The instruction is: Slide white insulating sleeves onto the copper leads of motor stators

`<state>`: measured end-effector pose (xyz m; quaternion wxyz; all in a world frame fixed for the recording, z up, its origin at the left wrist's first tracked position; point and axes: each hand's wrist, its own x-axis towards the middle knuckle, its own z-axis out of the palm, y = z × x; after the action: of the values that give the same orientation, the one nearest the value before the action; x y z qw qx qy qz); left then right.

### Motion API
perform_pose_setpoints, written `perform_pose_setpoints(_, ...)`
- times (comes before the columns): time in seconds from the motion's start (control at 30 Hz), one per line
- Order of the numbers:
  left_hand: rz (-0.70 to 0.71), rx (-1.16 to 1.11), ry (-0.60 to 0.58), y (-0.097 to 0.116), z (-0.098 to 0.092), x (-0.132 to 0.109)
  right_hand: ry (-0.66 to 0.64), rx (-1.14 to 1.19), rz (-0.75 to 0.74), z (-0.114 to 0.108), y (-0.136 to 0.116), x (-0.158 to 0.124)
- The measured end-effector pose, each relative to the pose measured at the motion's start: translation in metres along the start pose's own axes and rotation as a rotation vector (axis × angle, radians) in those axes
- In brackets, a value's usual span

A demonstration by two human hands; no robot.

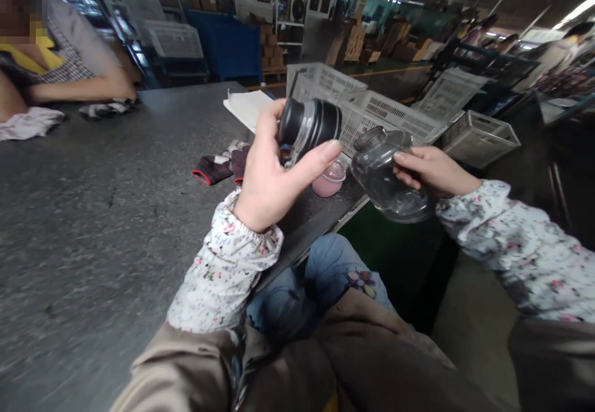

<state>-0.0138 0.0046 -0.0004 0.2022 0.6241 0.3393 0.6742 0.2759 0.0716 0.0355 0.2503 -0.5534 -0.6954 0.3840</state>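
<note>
Your left hand was bent around a black round thing with a clear band in its middle. The thumb was on the near side, and most of the other fingers were hidden behind. Your right hand had closed its thumb and fingers on the side of a clear jar. The jar was lower down and to the right of the black thing, not touching it. It leaned, with its mouth up and to the left, toward your left hand, and its bottom down and to the right. Your right hand was the nearer one to it. Between your hands, a pink pot sat on the table. Gloves lay left of it, and crates stood behind.
</note>
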Motion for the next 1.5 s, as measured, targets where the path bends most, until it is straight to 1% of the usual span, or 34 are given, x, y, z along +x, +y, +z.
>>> perform_pose_setpoints(0.13,-0.069,0.019,-0.149,-0.015,0.019,-0.008,0.004,0.105,-0.070,0.019,0.012,-0.032)
perform_pose_setpoints(0.2,-0.098,0.038,-0.232,-0.020,0.028,-0.013,-0.039,0.160,-0.078,0.030,0.017,-0.046)
perform_pose_setpoints(0.3,-0.115,0.083,-0.332,-0.020,0.038,-0.020,-0.140,0.203,-0.069,0.045,0.023,-0.062)
perform_pose_setpoints(0.43,-0.099,0.161,-0.408,-0.013,0.040,-0.022,-0.220,0.190,-0.104,0.056,0.027,-0.075)
perform_pose_setpoints(0.57,-0.091,0.215,-0.471,-0.002,0.036,-0.021,-0.232,0.157,-0.189,0.059,0.032,-0.078)
perform_pose_setpoints(0.67,-0.104,0.279,-0.522,0.007,0.035,-0.022,-0.228,0.086,-0.288,0.060,0.039,-0.078)
perform_pose_setpoints(0.73,-0.118,0.327,-0.539,0.010,0.037,-0.025,-0.195,0.027,-0.363,0.061,0.045,-0.079)
perform_pose_setpoints(0.8,-0.121,0.349,-0.529,0.010,0.039,-0.028,-0.157,0.003,-0.425,0.062,0.050,-0.081)
perform_pose_setpoints(0.9,-0.076,0.299,-0.531,0.007,0.041,-0.030,-0.165,0.078,-0.492,0.064,0.056,-0.086)
perform_pose_setpoints(1.03,0.013,0.197,-0.634,0.002,0.038,-0.026,-0.242,0.178,-0.567,0.066,0.061,-0.093)
perform_pose_setpoints(1.13,0.031,0.218,-0.671,0.001,0.039,-0.026,-0.187,0.177,-0.611,0.069,0.065,-0.098)
perform_pose_setpoints(1.2,0.017,0.292,-0.635,0.002,0.043,-0.032,-0.106,0.152,-0.624,0.074,0.067,-0.101)
perform_pose_setpoints(1.27,-0.006,0.397,-0.555,0.004,0.049,-0.040,-0.018,0.114,-0.641,0.079,0.069,-0.104)
perform_pose_setpoints(1.33,-0.034,0.498,-0.483,0.005,0.054,-0.047,0.042,0.086,-0.652,0.084,0.071,-0.106)
perform_pose_setpoints(1.4,-0.036,0.522,-0.480,0.005,0.055,-0.048,0.020,0.121,-0.619,0.086,0.071,-0.107)
perform_pose_setpoints(1.43,-0.020,0.492,-0.512,0.004,0.053,-0.046,-0.028,0.176,-0.576,0.085,0.071,-0.108)
perform_pose_setpoints(1.5,0.044,0.352,-0.640,0.001,0.047,-0.038,-0.182,0.344,-0.469,0.081,0.072,-0.110)
